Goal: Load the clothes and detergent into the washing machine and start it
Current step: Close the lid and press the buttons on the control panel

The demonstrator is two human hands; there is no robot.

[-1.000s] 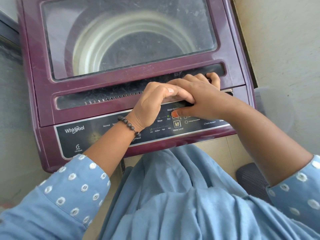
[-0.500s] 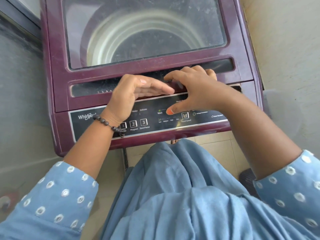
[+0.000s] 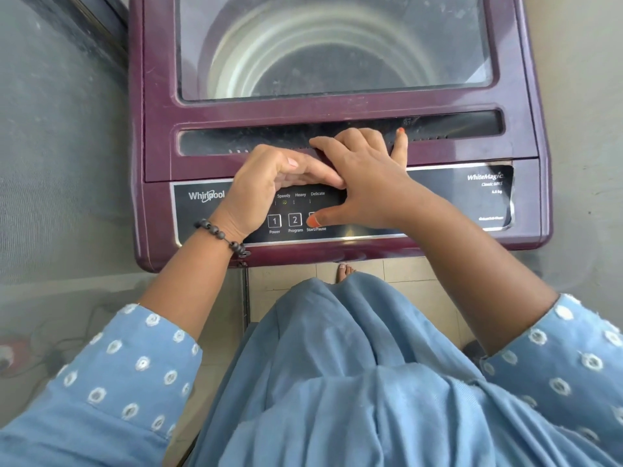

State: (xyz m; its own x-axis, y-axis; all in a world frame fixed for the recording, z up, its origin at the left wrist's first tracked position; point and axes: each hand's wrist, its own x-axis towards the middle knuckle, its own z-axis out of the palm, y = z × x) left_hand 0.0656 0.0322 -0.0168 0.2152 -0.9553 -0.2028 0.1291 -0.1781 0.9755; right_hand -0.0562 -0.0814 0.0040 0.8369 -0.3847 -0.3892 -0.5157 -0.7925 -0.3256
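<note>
A maroon top-load washing machine [image 3: 158, 96] fills the upper view, its glass lid [image 3: 337, 45] closed over the steel drum. On the black control panel [image 3: 209, 214] my right hand [image 3: 367, 183] presses its thumb on the Start/Pause button [image 3: 312, 217], its other fingers spread over the lid's front edge. My left hand [image 3: 259, 187] rests relaxed over the panel just left of it, fingers lying toward the right hand. A green light shows under "Speedy". No clothes or detergent are visible; the drum's contents are blurred behind the glass.
A grey wall stands close on the left [image 3: 60, 146] and a pale wall on the right [image 3: 586, 96]. Beige floor tiles [image 3: 286, 281] and a bare foot [image 3: 344, 273] show below the machine. My blue dress fills the lower frame.
My right thumb has slid left along the panel, from the water-level button to Start/Pause. My left hand has stayed beside it, and the view has shifted to the left.
</note>
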